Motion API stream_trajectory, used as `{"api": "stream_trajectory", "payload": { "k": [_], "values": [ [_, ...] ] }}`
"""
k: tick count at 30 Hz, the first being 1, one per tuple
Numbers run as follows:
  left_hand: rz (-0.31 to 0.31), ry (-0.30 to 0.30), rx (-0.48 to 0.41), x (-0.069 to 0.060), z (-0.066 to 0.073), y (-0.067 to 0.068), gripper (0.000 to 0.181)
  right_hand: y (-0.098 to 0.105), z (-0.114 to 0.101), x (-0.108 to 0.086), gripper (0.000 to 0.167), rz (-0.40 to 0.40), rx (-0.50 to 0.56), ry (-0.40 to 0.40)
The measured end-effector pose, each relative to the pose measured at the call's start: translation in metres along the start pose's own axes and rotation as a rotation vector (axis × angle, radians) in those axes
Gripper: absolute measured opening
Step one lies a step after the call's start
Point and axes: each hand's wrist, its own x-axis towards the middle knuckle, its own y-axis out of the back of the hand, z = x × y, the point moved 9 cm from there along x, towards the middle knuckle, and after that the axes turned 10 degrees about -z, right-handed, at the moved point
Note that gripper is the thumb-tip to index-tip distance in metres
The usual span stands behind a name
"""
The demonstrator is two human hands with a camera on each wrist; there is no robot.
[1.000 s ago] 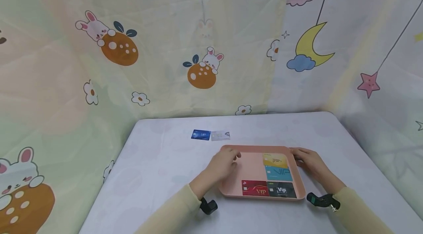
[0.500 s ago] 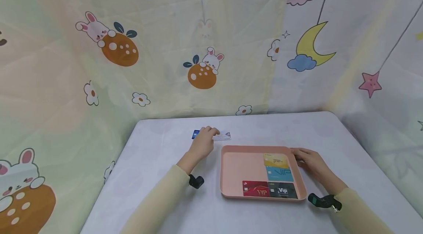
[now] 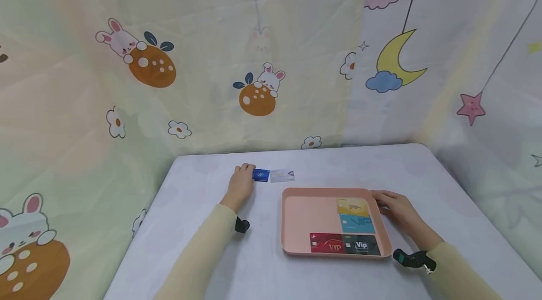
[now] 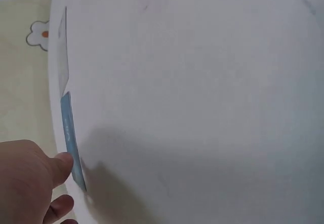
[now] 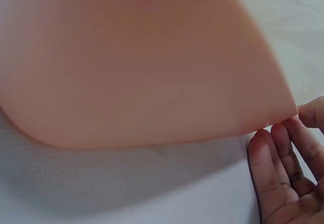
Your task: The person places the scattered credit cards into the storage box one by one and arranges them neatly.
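Observation:
In the head view my left hand (image 3: 239,186) is at the left end of a blue VIP card (image 3: 260,175), covering part of it. The left wrist view has my thumb (image 4: 61,164) touching the blue card (image 4: 70,127), a gap between it and the finger below; the card lies on the table. A pale silvery card (image 3: 282,176) adjoins it on the right. My right hand (image 3: 395,208) holds the pink tray (image 3: 292,220) at its upper right corner. In the right wrist view, thumb and fingers (image 5: 262,150) pinch the edge of the tray (image 5: 152,102).
Inside the tray lie a yellow card (image 3: 353,206), a light blue VIP card (image 3: 357,223), a red VIP card (image 3: 327,242) and a black Vip card (image 3: 362,244). The white table (image 3: 203,253) ends at a printed curtain (image 3: 203,79) behind.
My left hand has moved from over the tray's left side up and left, passing above the cards, to the blue card's left end. My right hand stays at the tray corner.

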Motion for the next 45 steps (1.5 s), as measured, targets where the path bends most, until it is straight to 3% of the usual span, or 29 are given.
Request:
{"api": "stream_trajectory", "payload": {
  "k": [5,10,19,24,26,36,45],
  "values": [
    [-0.059,0.03,-0.002,0.004,-0.016,-0.007,0.051,-0.002,-0.001,0.002,0.068,0.004,-0.008,0.004],
    [-0.117,0.036,0.017,0.005,-0.02,-0.012,0.056,-0.004,-0.001,0.004,0.068,0.006,-0.006,0.003],
    [-0.196,0.026,0.032,0.007,-0.019,-0.005,0.051,-0.006,0.0,0.004,0.065,0.006,-0.007,0.01],
    [-0.288,0.061,-0.022,0.007,-0.026,0.001,0.052,-0.005,0.0,0.003,0.065,0.011,-0.011,0.009],
    [-0.298,0.075,-0.057,0.007,-0.029,0.002,0.053,-0.004,0.001,0.003,0.065,0.014,-0.008,0.012],
    [-0.229,0.1,-0.239,0.009,-0.039,0.003,0.04,0.001,0.003,0.003,0.067,0.018,-0.016,0.016],
    [-0.132,0.109,-0.423,-0.003,-0.041,0.01,0.032,0.001,0.004,0.004,0.066,0.014,-0.013,0.002]
  ]
}}
